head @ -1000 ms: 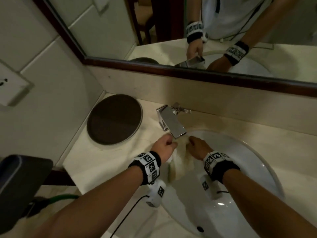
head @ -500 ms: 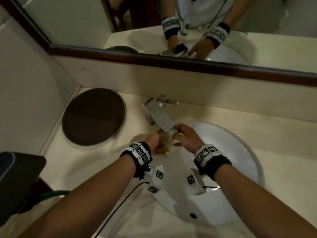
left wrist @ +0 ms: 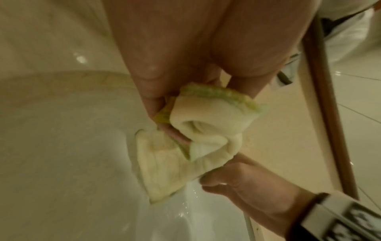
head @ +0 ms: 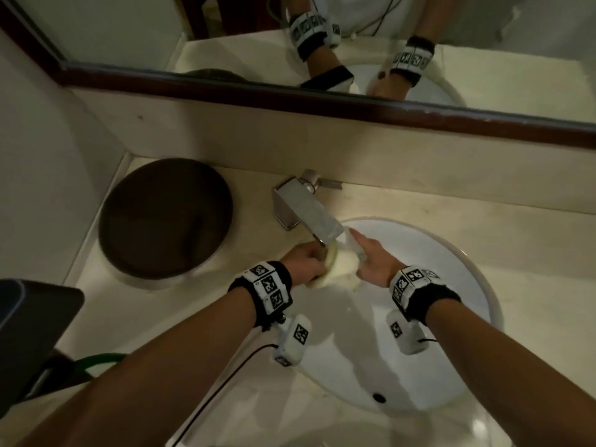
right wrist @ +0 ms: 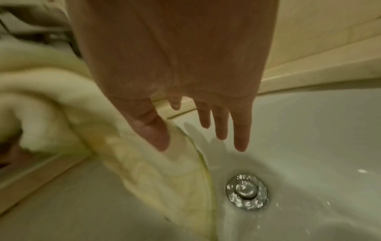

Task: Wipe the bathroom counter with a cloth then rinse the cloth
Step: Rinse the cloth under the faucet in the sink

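A pale yellow cloth is bunched under the spout of the steel tap, over the back left of the white basin. My left hand grips the cloth's left end, fingers curled round its folds. My right hand is at the cloth's right end. In the right wrist view its fingers hang straight and spread over the basin, with the thumb against the wet cloth. The basin is wet around the drain.
A round dark tray lies on the beige counter left of the tap. A dark object and a green hose sit at the lower left. The mirror runs along the back wall.
One second ago the cloth hung down into the basin; it is now bunched up between both hands under the spout. The right hand's fingers have straightened.
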The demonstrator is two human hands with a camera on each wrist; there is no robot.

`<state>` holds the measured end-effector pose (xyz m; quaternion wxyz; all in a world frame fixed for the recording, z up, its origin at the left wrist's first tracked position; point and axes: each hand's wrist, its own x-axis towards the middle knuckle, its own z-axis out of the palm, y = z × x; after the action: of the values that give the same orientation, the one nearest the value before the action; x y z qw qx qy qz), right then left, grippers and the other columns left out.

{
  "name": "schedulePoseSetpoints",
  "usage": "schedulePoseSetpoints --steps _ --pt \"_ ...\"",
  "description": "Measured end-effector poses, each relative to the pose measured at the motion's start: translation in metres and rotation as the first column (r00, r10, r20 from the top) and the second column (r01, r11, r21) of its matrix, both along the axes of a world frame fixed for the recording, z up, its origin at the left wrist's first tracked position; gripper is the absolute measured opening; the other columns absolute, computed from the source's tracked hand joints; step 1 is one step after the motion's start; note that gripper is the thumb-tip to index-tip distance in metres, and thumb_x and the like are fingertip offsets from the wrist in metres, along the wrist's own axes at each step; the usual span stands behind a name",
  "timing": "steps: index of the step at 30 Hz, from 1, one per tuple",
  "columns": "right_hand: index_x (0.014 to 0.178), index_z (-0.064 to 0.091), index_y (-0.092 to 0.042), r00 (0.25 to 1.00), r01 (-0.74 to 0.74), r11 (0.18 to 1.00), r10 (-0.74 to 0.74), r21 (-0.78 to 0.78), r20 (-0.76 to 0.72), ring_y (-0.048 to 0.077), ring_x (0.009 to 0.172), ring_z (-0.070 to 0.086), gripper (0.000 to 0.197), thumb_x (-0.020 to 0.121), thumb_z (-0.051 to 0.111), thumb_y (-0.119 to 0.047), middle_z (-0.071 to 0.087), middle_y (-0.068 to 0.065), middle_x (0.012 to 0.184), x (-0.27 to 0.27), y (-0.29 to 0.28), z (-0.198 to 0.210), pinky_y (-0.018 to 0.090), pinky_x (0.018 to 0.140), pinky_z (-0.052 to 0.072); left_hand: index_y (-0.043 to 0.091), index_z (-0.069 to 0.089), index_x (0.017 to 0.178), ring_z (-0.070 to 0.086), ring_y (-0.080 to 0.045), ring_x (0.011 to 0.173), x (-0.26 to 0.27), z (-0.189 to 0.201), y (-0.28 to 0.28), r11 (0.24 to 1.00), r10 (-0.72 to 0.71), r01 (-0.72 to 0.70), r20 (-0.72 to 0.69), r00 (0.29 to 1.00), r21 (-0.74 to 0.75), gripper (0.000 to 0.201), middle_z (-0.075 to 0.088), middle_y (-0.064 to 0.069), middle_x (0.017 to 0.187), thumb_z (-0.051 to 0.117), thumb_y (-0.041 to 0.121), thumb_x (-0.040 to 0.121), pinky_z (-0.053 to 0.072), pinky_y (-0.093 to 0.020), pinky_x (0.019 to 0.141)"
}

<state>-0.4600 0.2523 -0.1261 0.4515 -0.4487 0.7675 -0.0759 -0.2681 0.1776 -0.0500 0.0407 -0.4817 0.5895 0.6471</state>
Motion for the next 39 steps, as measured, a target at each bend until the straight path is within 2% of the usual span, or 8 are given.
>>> schedulePoseSetpoints --steps 4,8,15,21,27,30,34,39 --pt "0.13 0.055 -0.027 0.999 0.021 0.998 -0.019 -0.063 0.044 0.024 0.119 0.055 0.051 0.081 0.049 -0.033 0.06 0.004 0.129 0.016 -0.004 -0.014 0.042 0.104 0.042 0.014 0.054 0.09 0.046 -0.008 0.063 0.01 0.009 -0.008 0.986 -0.135 0.129 -0.056 0.989 -0.105 0.032 0.047 0.005 0.069 0.052 -0.016 0.078 0.039 -0.014 0.05" --pt "0.119 0.063 -0.02 0.836 0.449 0.893 -0.407 -0.032 0.367 0.021 0.097 0.063 0.032 0.094 0.046 -0.012 0.069 0.005 0.106 0.041 -0.016 0.023 0.039 0.088 0.053 0.014 0.054 0.083 0.047 -0.011 0.066 0.022 -0.004 -0.011 0.983 -0.143 0.13 -0.092 0.985 -0.127 0.024 0.05 0.002 0.072 0.057 -0.007 0.072 0.042 -0.019 0.059" --pt "0.104 0.064 -0.02 0.599 0.648 0.761 -0.525 0.019 0.604 0.016 0.069 0.064 0.025 0.094 0.046 -0.005 0.07 -0.002 0.075 0.059 -0.028 0.042 0.026 0.054 0.053 0.009 0.06 0.123 0.039 -0.026 0.124 0.02 -0.017 -0.005 0.863 -0.266 0.26 0.05 0.963 -0.434 0.049 0.042 -0.011 0.132 0.068 0.001 0.075 0.039 -0.031 0.105" --pt "0.131 0.054 -0.021 0.533 0.529 0.842 -0.424 0.102 0.732 0.02 0.093 0.07 0.067 0.076 0.04 0.015 0.074 0.001 0.098 0.049 -0.018 0.054 0.031 0.067 0.057 0.01 0.063 0.115 0.049 -0.02 0.118 0.019 -0.011 0.001 0.883 -0.257 0.198 -0.085 0.963 -0.426 0.042 0.048 -0.006 0.129 0.067 -0.002 0.075 0.04 -0.022 0.1" --pt "0.103 0.067 -0.002 0.718 0.393 0.909 -0.399 0.141 0.571 0.032 0.098 0.063 0.055 0.05 0.051 0.003 0.067 0.02 0.105 0.042 -0.018 0.045 0.047 0.086 0.053 0.009 0.063 0.105 0.056 -0.026 0.107 0.022 -0.009 0.001 0.812 -0.366 0.3 -0.036 0.93 -0.501 0.032 0.059 -0.008 0.116 0.067 0.002 0.074 0.048 -0.032 0.093" --pt "0.084 0.066 -0.003 0.787 0.412 0.91 -0.382 0.049 0.484 0.017 0.074 0.06 0.046 0.042 0.049 -0.001 0.064 0.004 0.077 0.044 -0.02 0.047 0.023 0.061 0.049 0.016 0.051 0.123 0.047 -0.022 0.116 0.021 -0.013 0.0 0.81 -0.283 0.267 0.051 0.958 -0.522 0.057 0.045 -0.006 0.124 0.071 0.005 0.071 0.041 -0.022 0.095" --pt "0.089 0.067 -0.008 0.71 0.481 0.876 -0.372 -0.026 0.598 0.024 0.08 0.064 0.05 0.044 0.048 0.004 0.069 0.006 0.08 0.05 -0.022 0.053 0.028 0.069 0.049 0.038 0.005 0.146 0.035 -0.013 0.124 0.02 -0.024 -0.007 0.929 -0.316 0.3 -0.043 0.948 -0.215 0.117 0.028 0.008 0.134 0.082 0.013 0.061 0.04 -0.028 0.101" --pt "0.107 0.064 -0.004 0.592 0.538 0.843 -0.395 0.021 0.703 0.025 0.089 0.069 0.048 0.063 0.05 0.011 0.071 0.013 0.095 0.057 -0.021 0.056 0.038 0.076 0.058 0.03 0.012 0.145 0.053 -0.016 0.115 0.019 -0.038 -0.012 0.976 -0.208 0.203 -0.057 0.977 -0.085 0.113 0.051 0.004 0.128 0.087 0.021 0.061 0.046 -0.036 0.1"
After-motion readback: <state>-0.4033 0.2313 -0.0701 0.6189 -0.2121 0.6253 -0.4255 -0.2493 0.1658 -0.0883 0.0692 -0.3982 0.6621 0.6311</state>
